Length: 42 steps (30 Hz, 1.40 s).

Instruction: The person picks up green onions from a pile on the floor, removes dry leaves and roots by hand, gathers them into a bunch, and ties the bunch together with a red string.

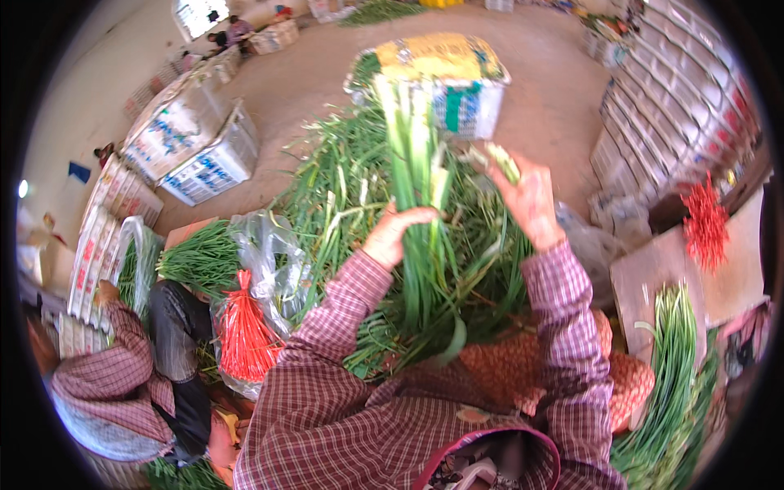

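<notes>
My left hand (pixel 392 234) grips a bunch of green stalks with thick white bases (pixel 404 141), possibly leeks or green garlic. The white ends point away from me, and the long leaves hang down towards my lap. To its right, apart from the bunch, my right hand (pixel 528 195) pinches a short pale strip of stalk (pixel 503 162) between thumb and fingers. Both hands are over a large heap of loose green leaves and stalks (pixel 343 165). The bunch hides part of the heap.
Beyond the heap stands a white plastic crate (pixel 484 110) with a yellow cover. A co-worker's sleeve (pixel 101 373) is at left, near red ties (pixel 246 334) and a bundle of greens (pixel 205 254). At right, trimmed stalks (pixel 674 343) lie on a board (pixel 634 300) near more red ties (pixel 704 223).
</notes>
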Each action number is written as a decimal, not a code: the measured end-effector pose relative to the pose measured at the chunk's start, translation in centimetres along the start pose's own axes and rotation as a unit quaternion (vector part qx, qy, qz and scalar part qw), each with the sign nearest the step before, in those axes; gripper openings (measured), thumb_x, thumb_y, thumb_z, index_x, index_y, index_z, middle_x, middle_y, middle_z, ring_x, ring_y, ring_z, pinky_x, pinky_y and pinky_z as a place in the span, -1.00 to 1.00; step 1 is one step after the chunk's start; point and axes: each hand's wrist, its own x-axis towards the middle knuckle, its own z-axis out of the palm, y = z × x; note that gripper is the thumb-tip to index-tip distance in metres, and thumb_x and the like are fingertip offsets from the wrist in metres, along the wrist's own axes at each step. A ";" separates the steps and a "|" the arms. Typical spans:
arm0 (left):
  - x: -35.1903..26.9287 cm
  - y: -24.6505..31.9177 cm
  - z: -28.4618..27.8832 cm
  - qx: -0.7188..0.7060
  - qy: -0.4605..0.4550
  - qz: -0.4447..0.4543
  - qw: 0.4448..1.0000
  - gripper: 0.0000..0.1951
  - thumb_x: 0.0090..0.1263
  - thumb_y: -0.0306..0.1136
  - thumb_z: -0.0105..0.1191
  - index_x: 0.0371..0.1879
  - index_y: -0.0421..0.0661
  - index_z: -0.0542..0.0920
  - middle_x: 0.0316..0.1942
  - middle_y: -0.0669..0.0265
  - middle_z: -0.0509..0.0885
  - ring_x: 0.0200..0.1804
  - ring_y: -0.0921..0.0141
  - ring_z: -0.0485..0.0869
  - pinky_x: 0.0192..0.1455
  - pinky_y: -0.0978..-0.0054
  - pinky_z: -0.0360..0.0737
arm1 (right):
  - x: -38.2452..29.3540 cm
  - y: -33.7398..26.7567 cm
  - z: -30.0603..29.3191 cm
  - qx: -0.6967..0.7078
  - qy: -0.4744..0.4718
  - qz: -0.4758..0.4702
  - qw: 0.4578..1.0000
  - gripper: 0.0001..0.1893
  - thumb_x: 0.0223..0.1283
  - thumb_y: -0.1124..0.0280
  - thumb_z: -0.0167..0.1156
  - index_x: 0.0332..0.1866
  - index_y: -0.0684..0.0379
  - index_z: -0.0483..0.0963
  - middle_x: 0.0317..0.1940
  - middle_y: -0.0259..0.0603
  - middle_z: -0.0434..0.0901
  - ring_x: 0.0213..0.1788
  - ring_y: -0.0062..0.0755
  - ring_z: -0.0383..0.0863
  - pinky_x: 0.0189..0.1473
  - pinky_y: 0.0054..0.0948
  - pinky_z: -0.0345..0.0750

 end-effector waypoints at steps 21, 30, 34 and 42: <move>-0.3 0.6 2.1 0.008 0.015 0.022 1.000 -0.64 0.03 -0.56 0.19 -0.14 -0.10 0.52 -0.26 0.41 0.61 -0.21 0.52 0.56 -0.08 0.52 0.48 | -1.5 -2.6 1.7 0.201 -0.210 0.152 0.945 -0.63 -0.11 0.15 0.21 -0.25 0.22 0.54 -0.60 -0.12 0.55 -0.59 -0.36 0.54 -0.48 -0.43 0.48; 0.9 1.4 1.1 0.024 0.027 0.010 0.999 -0.75 -0.01 -0.52 0.22 -0.31 -0.14 0.54 -0.44 0.29 0.64 -0.52 0.51 0.55 -0.41 0.57 0.53 | -1.1 -1.9 -0.4 0.330 -0.181 0.228 0.898 -0.67 -0.03 0.19 0.21 -0.26 0.24 0.50 -0.57 -0.40 0.49 -0.65 -0.69 0.39 -0.61 -0.66 0.38; 1.5 1.7 -1.3 0.074 0.043 0.046 0.995 -0.73 -0.04 -0.53 0.24 -0.33 -0.13 0.53 -0.45 0.29 0.63 -0.51 0.52 0.57 -0.43 0.60 0.55 | -0.5 -1.3 -1.8 0.355 -0.147 0.227 0.895 -0.68 -0.02 0.19 0.24 -0.30 0.24 0.50 -0.53 -0.41 0.51 -0.69 -0.73 0.34 -0.64 -0.69 0.33; 2.1 2.4 -6.0 0.054 0.098 0.023 0.993 -0.73 0.02 -0.45 0.20 -0.27 -0.18 0.54 -0.41 0.27 0.63 -0.41 0.47 0.59 -0.36 0.52 0.53 | 1.0 -0.1 -6.4 0.348 -0.011 0.211 0.913 -0.71 0.07 0.11 0.18 -0.30 0.15 0.53 -0.54 -0.44 0.46 -0.67 -0.78 0.29 -0.64 -0.75 0.30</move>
